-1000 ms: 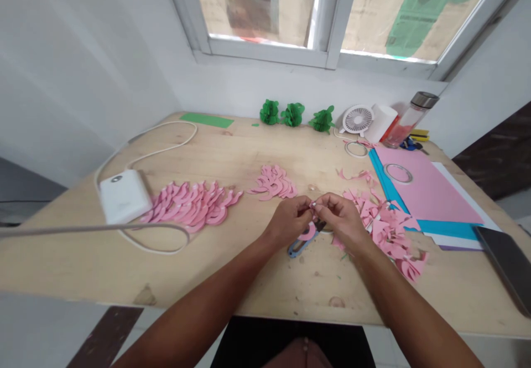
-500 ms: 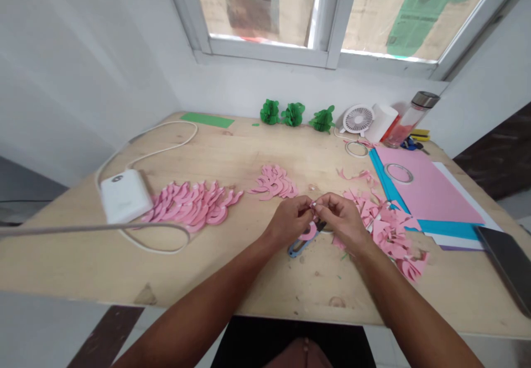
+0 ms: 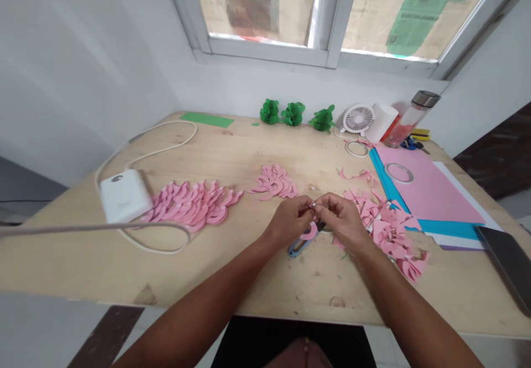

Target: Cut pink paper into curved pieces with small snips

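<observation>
Pink paper crescent [image 3: 309,231] sits just under the hands, above the blue-handled snips [image 3: 297,249] near the front of the tabletop [image 3: 249,285]; from this angle, it is hard to tell whether it rests on them or hangs from the fingers. The left hand [image 3: 288,219] and right hand [image 3: 342,218] meet above it, each grip closed to a narrow pinch, with the fingertips [image 3: 314,205] almost touching on something small and pale that is too tiny to identify.

Tight pinching could crease or tear thin paper, and a slip could drop the crescent into the heap of cut pink scraps [image 3: 385,227] beside the right hand, where it would be hard to pick out. The snips could also snag it, and the right forearm [image 3: 398,296] could drag scraps along if it swings.

To the left lie two groups of pink crescents [image 3: 188,205], with a pale cable [image 3: 145,249] looping around a white power bank [image 3: 125,195] beside the larger group. Farther right, a pink card sheet [image 3: 427,182] and a dark tablet [image 3: 508,263] sit near the tabletop's edge.
</observation>
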Action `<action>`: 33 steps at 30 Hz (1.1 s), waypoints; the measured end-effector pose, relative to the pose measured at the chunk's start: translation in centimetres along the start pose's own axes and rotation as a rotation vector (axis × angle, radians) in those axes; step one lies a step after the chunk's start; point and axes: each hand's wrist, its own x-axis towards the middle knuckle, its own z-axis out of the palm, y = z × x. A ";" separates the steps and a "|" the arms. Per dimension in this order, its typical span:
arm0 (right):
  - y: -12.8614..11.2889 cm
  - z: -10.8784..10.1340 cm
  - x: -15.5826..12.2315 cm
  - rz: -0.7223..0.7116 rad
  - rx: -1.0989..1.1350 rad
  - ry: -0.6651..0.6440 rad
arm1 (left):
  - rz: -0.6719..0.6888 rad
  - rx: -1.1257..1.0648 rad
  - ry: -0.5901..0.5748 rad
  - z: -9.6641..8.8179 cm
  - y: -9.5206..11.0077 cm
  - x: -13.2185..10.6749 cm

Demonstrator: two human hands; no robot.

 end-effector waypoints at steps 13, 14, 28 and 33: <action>0.2 0.0 0.0 -0.004 -0.027 0.001 | 0.004 0.005 -0.008 0.0 -0.4 0.1; 0.2 0.0 0.0 -0.003 -0.029 0.001 | 0.005 0.006 -0.007 0.0 -0.5 0.1; 0.0 0.0 0.0 -0.027 -0.073 0.010 | 0.001 -0.034 -0.018 0.1 -0.4 0.0; 0.1 0.0 0.0 -0.035 -0.070 0.007 | -0.010 -0.031 -0.015 0.0 -0.1 0.0</action>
